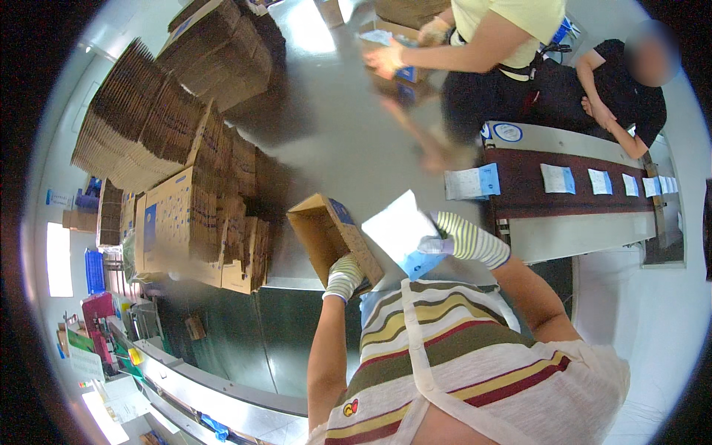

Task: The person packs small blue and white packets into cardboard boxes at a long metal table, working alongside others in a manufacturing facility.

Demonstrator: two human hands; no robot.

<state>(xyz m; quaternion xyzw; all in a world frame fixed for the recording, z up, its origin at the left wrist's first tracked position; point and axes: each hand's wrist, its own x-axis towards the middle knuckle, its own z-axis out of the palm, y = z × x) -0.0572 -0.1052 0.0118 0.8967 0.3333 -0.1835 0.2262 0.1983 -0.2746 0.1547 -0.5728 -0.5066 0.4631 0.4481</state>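
My right hand [471, 239], in a striped knit glove, is closed on a white-and-blue flat packet [401, 228], which hangs tilted above the metal table. To its left, an open cardboard box [317, 239] leans at an angle with its mouth toward me. My left hand [343, 279], gloved the same way, grips this box at its near end, and its fingertips are hidden inside. The box and the packet are close together but apart.
Flattened cardboard cartons [170, 215] stand in tall stacks on the left. At right, a dark red conveyor belt [519, 163] carries several white-and-blue packets [558, 179]. Across the metal table [311, 96], a person in yellow handles another box [408, 44]; another person [630, 96] sits beyond the belt.
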